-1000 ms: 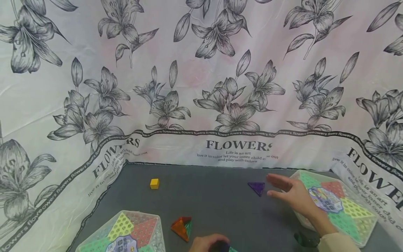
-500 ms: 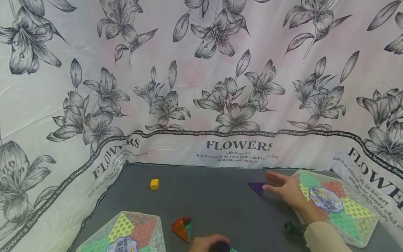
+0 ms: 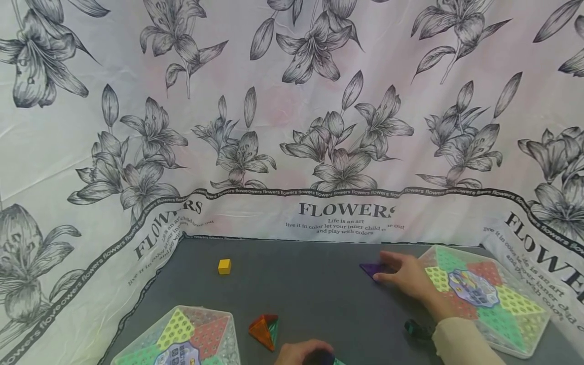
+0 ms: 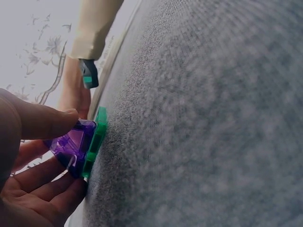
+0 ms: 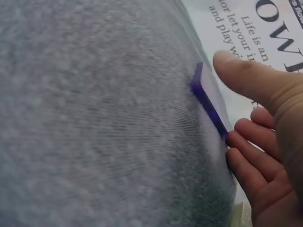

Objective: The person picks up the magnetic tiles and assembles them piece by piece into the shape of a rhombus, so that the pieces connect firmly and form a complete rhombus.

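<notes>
My left hand [image 3: 298, 351] holds a purple translucent magnetic tile piece [image 4: 72, 145] at the near edge of the head view. The thumb lies on its top and the fingers go round its far side. A green tile [image 4: 96, 141] stands against the purple piece, on the grey cloth. Farther off, my right hand [image 3: 407, 276] is at a flat purple triangular magnetic tile [image 3: 368, 269]. In the right wrist view, fingertips touch one corner of this triangular tile [image 5: 212, 106], while the thumb hovers apart from it. Part of the tile is hidden by the hand in the head view.
An orange and green tile shape [image 3: 263, 331] stands left of my left hand. A yellow cube [image 3: 224, 266] lies at the back left. Patterned clear boxes stand at the left [image 3: 205, 314] and right [image 3: 490, 304]. A flowered curtain [image 3: 292, 218] borders the cloth.
My right hand has moved left and nearer, from beside the purple triangular tile onto its right side, covering part of it. The left hand has stayed in place.
</notes>
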Motion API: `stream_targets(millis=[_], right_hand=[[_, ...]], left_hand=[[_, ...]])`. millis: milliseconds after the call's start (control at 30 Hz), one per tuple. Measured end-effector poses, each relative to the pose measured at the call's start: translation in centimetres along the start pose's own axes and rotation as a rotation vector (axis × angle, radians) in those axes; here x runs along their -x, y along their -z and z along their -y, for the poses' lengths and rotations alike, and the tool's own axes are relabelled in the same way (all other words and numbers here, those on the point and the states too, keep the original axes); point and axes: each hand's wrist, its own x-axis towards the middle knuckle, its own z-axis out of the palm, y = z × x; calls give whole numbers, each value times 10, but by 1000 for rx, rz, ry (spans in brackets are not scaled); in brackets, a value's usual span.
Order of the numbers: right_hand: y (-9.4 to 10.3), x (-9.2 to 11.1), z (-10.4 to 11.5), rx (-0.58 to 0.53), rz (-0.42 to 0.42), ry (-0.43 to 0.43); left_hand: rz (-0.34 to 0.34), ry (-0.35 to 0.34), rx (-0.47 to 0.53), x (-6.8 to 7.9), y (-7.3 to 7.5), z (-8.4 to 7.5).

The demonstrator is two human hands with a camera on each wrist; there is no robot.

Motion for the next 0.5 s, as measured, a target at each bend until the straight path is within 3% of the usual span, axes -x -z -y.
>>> stream_targets(millis=[500], right_hand=[[-9, 8, 4, 188, -15, 53]], left_hand=[[10, -40, 11, -1, -1, 2]])
